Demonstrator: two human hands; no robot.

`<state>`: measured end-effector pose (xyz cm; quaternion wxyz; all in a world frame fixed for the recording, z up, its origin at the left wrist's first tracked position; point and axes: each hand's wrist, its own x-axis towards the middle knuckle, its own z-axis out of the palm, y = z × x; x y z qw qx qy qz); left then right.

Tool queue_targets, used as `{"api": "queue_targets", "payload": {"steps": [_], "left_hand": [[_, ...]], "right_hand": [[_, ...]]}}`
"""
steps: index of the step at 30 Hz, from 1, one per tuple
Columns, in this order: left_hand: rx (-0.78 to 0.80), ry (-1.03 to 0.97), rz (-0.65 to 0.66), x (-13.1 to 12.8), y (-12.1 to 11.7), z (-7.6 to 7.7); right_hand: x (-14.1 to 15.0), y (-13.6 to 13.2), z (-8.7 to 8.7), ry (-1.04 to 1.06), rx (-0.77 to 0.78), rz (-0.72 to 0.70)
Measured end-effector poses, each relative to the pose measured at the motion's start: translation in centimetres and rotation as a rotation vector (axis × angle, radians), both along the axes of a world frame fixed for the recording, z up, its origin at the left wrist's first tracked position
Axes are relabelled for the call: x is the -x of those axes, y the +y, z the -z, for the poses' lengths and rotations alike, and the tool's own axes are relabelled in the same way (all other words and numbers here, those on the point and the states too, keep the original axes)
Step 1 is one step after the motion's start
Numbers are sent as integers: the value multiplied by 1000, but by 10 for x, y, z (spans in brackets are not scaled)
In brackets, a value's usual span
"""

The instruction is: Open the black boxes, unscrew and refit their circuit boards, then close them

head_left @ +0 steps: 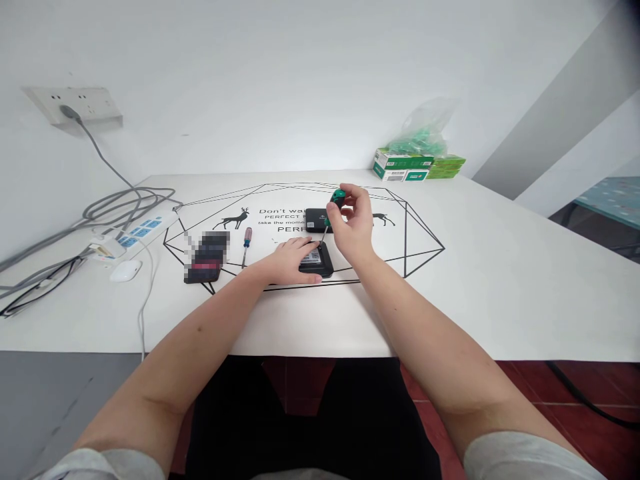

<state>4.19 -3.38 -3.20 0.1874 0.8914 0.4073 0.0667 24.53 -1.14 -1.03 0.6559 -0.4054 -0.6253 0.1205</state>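
One screwdriver (339, 196) in right hand (354, 228), long axis tilted, tip apparently down-left

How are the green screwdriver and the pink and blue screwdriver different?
The green screwdriver is in the right hand; the pink and blue screwdriver lies on the table.
The green screwdriver is tilted up, but the pink and blue screwdriver lies flat.
The green screwdriver's handle is green and black; the pink and blue screwdriver's has neither color.
Both have a thin shaft.

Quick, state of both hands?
Left hand: open, pressed on black device.
Right hand: closed on green-and-black screwdriver, tip at that device.
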Motion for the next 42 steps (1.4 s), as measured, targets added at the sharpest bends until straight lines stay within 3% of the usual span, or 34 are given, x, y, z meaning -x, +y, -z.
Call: {"api": "queue_targets", "payload": {"steps": [8, 13, 16, 20, 26, 29, 33, 37, 42], "left_hand": [[-231, -219, -136, -6, 6, 0], [-267, -195, -198, -5, 6, -3], [-285, -126, -315, -1, 9, -5], [-306, -45, -497, 8, 19, -2], [-295, -46, -619, 24, 32, 3], [-293, -32, -685, 38, 35, -4], [-332, 2, -832, 59, 35, -16], [-165, -20, -949, 67, 31, -15], [-74, -151, -1003, 67, 31, -11]], "right_hand": [[2, 6, 5, 78, 38, -22], [2, 7, 7, 87, 25, -18], [-2, 8, 7, 58, 42, 24], [-6, 12, 7, 66, 62, 45], [-7, 14, 7, 73, 83, 64], [-14, 16, 2, 59, 67, 106], [-33, 23, -7, -55, 65, 265], [-54, 33, -8, -300, 341, 384], [-74, 41, 10, -674, 825, 363]]}}
